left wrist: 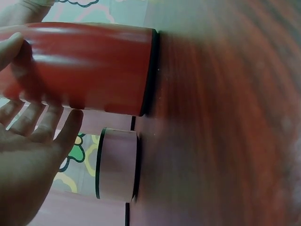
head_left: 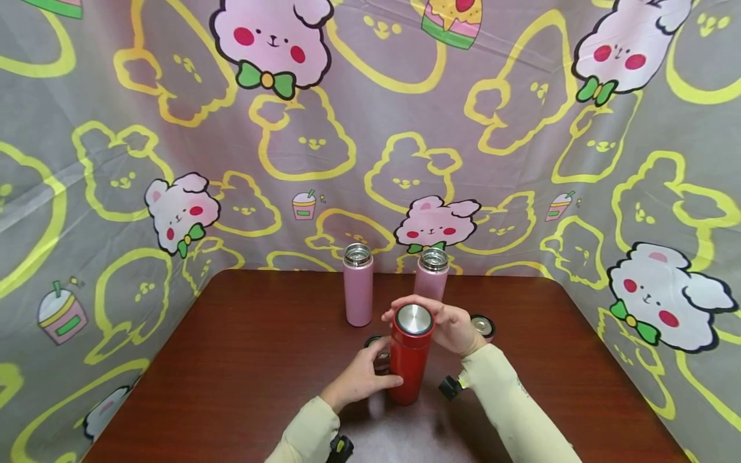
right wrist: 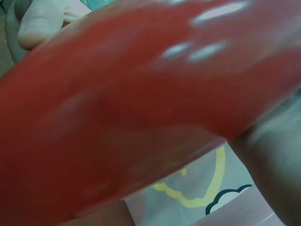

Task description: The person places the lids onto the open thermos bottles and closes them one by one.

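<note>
A red thermos point(head_left: 408, 373) with a silver disc on its lid point(head_left: 413, 319) stands upright on the table in the head view. My left hand point(head_left: 361, 379) grips its lower body, thumb on the near side and fingers behind. My right hand point(head_left: 454, 325) holds the lid from the right, its fingers reaching round the back. In the left wrist view the red thermos point(left wrist: 94, 68) shows its black base at the tabletop. Its red body point(right wrist: 141, 113) fills most of the right wrist view, which hides the right fingertips.
Two lidless pink thermoses point(head_left: 358, 292), point(head_left: 431, 281) stand at the back, the right one partly behind my right hand. One pink lid point(head_left: 482, 326) lies right of that hand; another lid point(left wrist: 117, 164) sits behind the left hand. A patterned cloth point(head_left: 359, 154) hangs around the brown table point(head_left: 260, 354).
</note>
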`<state>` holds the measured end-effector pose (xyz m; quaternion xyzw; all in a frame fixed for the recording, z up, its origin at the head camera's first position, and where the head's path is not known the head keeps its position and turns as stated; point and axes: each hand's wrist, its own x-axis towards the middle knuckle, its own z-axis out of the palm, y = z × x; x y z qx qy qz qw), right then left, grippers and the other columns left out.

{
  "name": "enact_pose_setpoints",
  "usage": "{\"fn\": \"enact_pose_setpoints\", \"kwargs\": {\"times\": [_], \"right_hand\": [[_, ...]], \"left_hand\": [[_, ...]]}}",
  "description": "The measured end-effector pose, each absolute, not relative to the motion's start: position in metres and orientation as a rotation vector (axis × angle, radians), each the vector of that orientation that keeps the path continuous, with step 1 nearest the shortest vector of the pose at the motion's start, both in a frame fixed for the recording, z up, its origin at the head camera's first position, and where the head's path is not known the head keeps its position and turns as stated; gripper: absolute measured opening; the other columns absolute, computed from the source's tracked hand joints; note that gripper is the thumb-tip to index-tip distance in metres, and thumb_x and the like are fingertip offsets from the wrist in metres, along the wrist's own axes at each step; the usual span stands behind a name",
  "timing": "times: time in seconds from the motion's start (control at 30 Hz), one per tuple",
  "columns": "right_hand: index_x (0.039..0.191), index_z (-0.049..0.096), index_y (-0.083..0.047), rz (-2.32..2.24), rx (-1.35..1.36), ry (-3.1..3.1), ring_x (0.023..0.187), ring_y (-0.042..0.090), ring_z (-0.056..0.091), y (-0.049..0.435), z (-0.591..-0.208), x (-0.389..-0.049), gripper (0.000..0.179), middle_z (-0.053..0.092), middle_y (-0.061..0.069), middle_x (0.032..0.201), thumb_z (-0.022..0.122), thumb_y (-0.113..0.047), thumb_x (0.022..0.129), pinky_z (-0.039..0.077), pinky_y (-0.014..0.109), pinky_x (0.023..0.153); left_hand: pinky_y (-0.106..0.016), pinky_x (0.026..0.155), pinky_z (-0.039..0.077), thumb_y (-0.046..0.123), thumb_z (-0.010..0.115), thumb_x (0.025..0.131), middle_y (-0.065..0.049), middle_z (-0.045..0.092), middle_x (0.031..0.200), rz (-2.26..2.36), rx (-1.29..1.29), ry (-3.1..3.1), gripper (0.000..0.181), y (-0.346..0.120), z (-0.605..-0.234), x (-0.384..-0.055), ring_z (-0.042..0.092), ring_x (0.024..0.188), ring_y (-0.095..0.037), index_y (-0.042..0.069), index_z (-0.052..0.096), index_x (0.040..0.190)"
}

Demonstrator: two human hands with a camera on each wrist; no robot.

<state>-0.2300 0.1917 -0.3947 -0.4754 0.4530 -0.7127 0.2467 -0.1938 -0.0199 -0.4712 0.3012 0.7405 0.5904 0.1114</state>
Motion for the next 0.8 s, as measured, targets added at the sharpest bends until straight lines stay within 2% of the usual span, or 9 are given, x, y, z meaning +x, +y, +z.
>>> {"fn": "enact_pose_setpoints", "kwargs": {"times": [0.13,0.37,0.63,0.8], "right_hand": [[0.137,0.038,0.004,-1.956,-1.284,1.23,0.124,0.036,0.043,0.192,-0.397,-0.229,0.054,0.048,0.021,0.133,0.035,-0.016,0.086,0.032,0.054,0.101],[0.136,0.038,0.004,-1.982,-1.326,1.276,0.12,0.032,0.048,0.193,-0.401,-0.229,0.053,0.05,0.019,0.13,0.034,-0.015,0.087,0.035,0.051,0.1],[0.135,0.04,0.002,-1.987,-1.319,1.502,0.118,0.028,0.048,0.201,-0.4,-0.224,0.053,0.051,0.016,0.129,0.036,-0.008,0.083,0.038,0.048,0.099],[0.134,0.044,-0.003,-2.0,-1.218,1.648,0.115,0.025,0.051,0.206,-0.4,-0.219,0.052,0.055,0.012,0.126,0.041,-0.006,0.082,0.04,0.047,0.098]], "left_hand": [[-0.035,0.097,0.042,0.016,0.073,0.082,-0.003,0.056,0.127,1.716,0.893,2.153,0.064,-0.018,-0.484,-0.2,0.052,0.116,-0.017,0.012,0.041,0.138],[-0.037,0.097,0.042,0.01,0.07,0.084,-0.008,0.054,0.13,1.707,0.879,2.09,0.064,-0.019,-0.471,-0.195,0.052,0.117,-0.02,0.007,0.037,0.139],[-0.034,0.099,0.041,0.012,0.07,0.085,-0.007,0.052,0.133,1.724,0.906,2.09,0.068,-0.017,-0.485,-0.2,0.05,0.121,-0.018,0.01,0.035,0.142],[-0.039,0.099,0.041,0.009,0.071,0.084,-0.007,0.055,0.129,1.712,0.887,2.116,0.064,-0.017,-0.482,-0.2,0.051,0.119,-0.02,0.01,0.039,0.139]]}}
